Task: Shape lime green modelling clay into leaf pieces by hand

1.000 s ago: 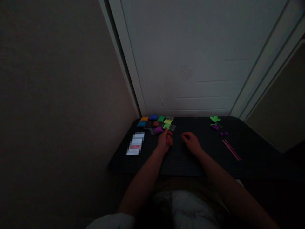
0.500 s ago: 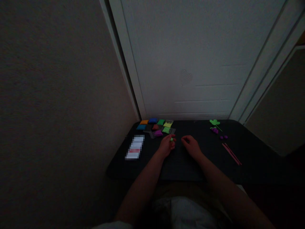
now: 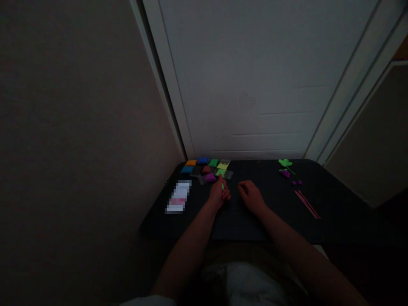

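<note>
The scene is very dark. My left hand [image 3: 219,194] rests on a black table [image 3: 334,208], fingers closed round a small green lump of clay [image 3: 222,185]. It lies just in front of several coloured clay packets [image 3: 208,169] at the back of the table. My right hand [image 3: 250,195] sits a short way to the right, palm down, fingers loosely curled; nothing shows in it.
A green clay leaf shape [image 3: 284,162] with small purple balls [image 3: 296,182] lies at the back right. Thin pink sticks [image 3: 307,203] lie right of my right hand. A pale card [image 3: 178,196] is at the left. A white door [image 3: 255,76] stands behind the table.
My left hand drew back from the clay packets with a green bit in its fingers. The right hand barely moved. The camera shifted slightly.
</note>
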Tool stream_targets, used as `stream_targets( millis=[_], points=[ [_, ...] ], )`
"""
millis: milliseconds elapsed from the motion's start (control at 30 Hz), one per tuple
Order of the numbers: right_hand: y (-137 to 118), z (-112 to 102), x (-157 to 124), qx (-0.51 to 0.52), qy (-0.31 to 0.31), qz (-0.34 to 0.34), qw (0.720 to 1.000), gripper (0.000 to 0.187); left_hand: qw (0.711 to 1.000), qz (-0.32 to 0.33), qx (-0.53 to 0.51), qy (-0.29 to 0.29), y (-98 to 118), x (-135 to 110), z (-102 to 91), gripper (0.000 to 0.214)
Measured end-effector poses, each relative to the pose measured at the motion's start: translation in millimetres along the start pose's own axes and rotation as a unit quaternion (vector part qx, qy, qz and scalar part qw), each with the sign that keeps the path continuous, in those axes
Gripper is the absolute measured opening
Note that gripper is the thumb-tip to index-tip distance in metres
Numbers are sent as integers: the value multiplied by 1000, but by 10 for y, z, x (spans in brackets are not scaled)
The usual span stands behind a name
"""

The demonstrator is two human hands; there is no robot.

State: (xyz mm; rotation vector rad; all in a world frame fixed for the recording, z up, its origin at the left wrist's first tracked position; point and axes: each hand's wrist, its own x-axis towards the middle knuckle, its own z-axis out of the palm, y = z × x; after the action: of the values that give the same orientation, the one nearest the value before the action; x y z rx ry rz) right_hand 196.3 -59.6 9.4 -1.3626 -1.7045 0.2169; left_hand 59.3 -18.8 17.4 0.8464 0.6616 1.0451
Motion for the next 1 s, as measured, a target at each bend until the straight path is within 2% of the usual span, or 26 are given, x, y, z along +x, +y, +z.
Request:
stream_targets(
  millis=[133, 267, 367, 467, 533, 633, 733, 867, 1000],
  points=[
    [-223, -3, -43, -33, -22, -72, 997, 27, 1000, -11, 9, 9, -9, -8, 38, 44],
    [-311, 16, -45, -94, -34, -108, 989, 37, 1000, -18, -6, 7, -70, -20, 94, 37],
    [-304, 42, -40, -138, -23, -116, 983, 36, 997, -48, -50, -27, -86, -22, 115, 40],
    [-261, 56, -26, -147, -6, -106, 983, 28, 988, -101, -78, -89, -59, -27, 125, 47],
    [-215, 58, -12, -131, 2, -89, 987, 23, 984, -118, -86, -100, -32, -31, 127, 51],
    [-144, 60, 6, -82, -1, -48, 995, 22, 985, -123, -87, -79, -5, -32, 116, 57],
    [-98, 40, 16, -3, 7, 36, 999, 29, 988, -121, -69, -64, 3, -25, 94, 62],
    [-42, -45, 30, 100, 62, 124, 985, 38, 991, -113, -36, -61, 3, -4, 58, 64],
    [13, -95, 31, 127, 34, 184, 974, 53, 996, -78, -21, -48, -6, 22, 18, 59]
  ],
)
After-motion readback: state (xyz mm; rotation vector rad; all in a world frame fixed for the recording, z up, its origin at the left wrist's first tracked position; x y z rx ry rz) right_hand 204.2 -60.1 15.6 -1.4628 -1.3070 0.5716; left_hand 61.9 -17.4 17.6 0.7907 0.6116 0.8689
